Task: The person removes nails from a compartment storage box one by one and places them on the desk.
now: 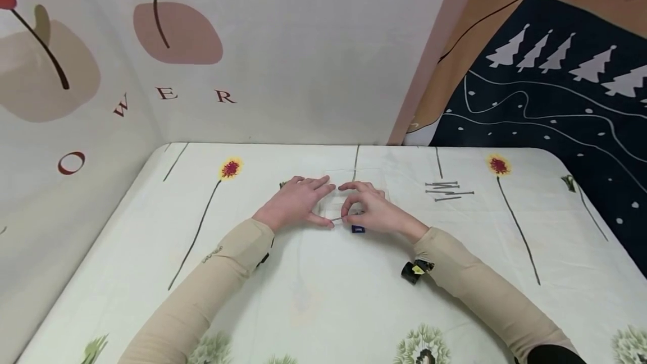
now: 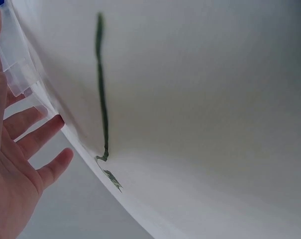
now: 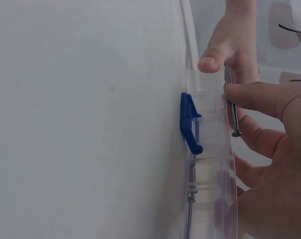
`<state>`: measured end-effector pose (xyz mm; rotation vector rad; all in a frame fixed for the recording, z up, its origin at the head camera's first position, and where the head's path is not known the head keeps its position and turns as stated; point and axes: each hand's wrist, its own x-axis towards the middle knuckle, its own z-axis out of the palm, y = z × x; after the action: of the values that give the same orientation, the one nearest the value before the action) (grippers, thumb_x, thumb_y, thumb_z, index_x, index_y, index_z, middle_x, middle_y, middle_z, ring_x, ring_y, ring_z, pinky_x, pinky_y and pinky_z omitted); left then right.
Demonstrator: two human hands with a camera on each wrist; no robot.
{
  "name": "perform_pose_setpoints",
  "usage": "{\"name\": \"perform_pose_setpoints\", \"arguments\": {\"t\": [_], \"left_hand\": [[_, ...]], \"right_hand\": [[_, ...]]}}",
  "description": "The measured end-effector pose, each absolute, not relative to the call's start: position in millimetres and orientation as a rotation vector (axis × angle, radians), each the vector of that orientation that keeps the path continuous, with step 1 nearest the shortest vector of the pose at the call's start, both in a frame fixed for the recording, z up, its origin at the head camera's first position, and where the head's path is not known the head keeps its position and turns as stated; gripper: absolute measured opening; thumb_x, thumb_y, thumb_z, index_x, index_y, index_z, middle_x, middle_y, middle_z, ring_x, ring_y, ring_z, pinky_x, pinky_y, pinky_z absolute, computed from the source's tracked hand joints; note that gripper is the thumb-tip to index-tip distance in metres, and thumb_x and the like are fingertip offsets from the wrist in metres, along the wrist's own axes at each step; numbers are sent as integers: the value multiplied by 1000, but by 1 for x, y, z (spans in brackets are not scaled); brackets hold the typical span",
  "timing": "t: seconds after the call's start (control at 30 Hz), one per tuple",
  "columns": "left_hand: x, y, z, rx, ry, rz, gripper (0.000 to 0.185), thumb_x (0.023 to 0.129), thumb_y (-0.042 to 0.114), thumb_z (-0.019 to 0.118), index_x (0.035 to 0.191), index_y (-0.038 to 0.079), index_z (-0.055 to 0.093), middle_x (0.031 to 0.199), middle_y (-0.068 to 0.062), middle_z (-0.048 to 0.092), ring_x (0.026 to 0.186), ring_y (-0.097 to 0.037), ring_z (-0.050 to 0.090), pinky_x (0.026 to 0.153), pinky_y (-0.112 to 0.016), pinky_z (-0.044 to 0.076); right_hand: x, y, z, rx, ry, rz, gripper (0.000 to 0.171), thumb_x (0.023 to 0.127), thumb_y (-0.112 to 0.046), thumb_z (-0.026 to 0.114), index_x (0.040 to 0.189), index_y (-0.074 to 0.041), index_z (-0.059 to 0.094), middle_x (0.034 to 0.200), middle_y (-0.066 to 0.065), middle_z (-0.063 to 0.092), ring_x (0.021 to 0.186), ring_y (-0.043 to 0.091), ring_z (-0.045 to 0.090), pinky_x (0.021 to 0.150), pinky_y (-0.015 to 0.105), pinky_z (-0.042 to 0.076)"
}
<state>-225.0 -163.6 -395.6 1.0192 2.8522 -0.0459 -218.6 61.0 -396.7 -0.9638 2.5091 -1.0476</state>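
Note:
A clear plastic box (image 1: 364,175) with a blue latch (image 1: 358,229) lies on the table between both hands. My right hand (image 1: 376,209) pinches a nail (image 3: 233,109) between thumb and forefinger, above the box's near side. In the right wrist view, the nail's flat head points toward the camera side, and thin grey metal (image 3: 190,179) shows through the box wall. My left hand (image 1: 298,202) rests at the box's left end, fingers extended and spread, its thumb by the near left corner. The left wrist view shows its fingers beside the box's clear edge (image 2: 21,74).
Several loose nails (image 1: 445,190) lie on the table to the right of the box. A white cloth (image 1: 303,296) with printed flowers covers the table. Behind it hangs a pale printed curtain (image 1: 303,72), with a dark tree-patterned cloth (image 1: 556,105) at the right.

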Motion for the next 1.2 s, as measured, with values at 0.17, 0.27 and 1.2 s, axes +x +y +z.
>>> {"name": "perform_pose_setpoints", "arguments": {"t": [0.17,0.27,1.2], "left_hand": [[-224,-161,-394,999,2847,-33,94,80,74,55,147,10,41,153,-13,33,134,-31,41,107,-50,31],[-224,-162,-394,980,2849,-38,94,80,74,55,148,10,41,153,-13,33,135,-30,39,107,-50,31],[-223,-161,-397,982,2852,13,90,82,69,59,148,10,41,152,-13,35,134,-31,39,105,-53,33]], "right_hand": [[-218,66,-393,-923,2505,-1082,7,86,-14,71,81,-19,69,144,9,42,136,35,29,104,59,17],[-219,68,-389,-910,2504,-1106,7,86,-14,71,81,-19,69,144,8,41,136,34,28,106,58,16],[-219,132,-381,-764,2583,-1208,8,86,-5,69,83,-12,68,121,11,54,117,33,47,99,50,34]]}}
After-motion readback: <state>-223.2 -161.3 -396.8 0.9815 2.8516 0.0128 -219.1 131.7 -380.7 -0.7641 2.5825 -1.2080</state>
